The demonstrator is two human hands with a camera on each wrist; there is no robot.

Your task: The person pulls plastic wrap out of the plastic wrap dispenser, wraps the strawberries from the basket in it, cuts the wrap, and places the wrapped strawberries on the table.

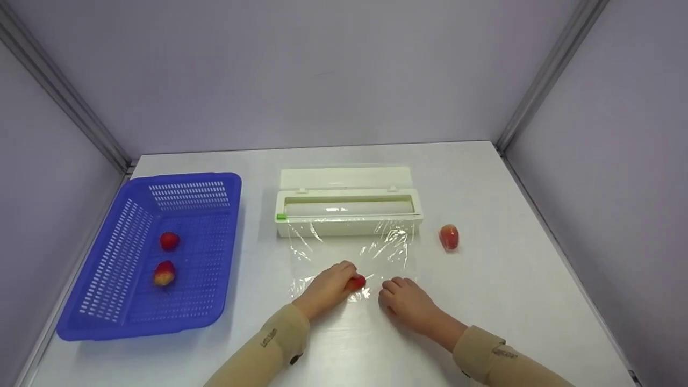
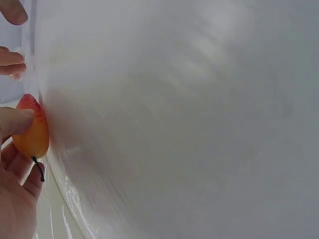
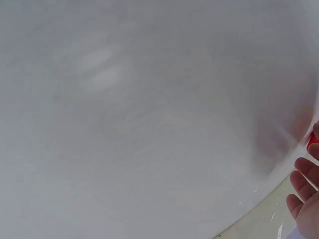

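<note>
My left hand (image 1: pixel 329 287) holds a small red-and-orange fruit (image 2: pixel 34 132) with a dark stem, thumb on one side and fingers on the other. The fruit is over a sheet of clear plastic wrap (image 1: pixel 352 250), close to its near edge. That sheet runs out from a white wrap dispenser (image 1: pixel 346 228), whose lid stands open behind the roll. At the sheet's near right corner is my right hand (image 1: pixel 411 306), its fingers loosely bent. Thumb and fingers of the right hand are apart in the left wrist view.
At the left stands a blue plastic basket (image 1: pixel 232 242) with two fruits (image 1: pixel 169 241) inside. Another red fruit (image 1: pixel 449 237), with a shiny film around it, lies right of the dispenser. Walls close off the white table (image 1: pixel 500 258) at the back and sides.
</note>
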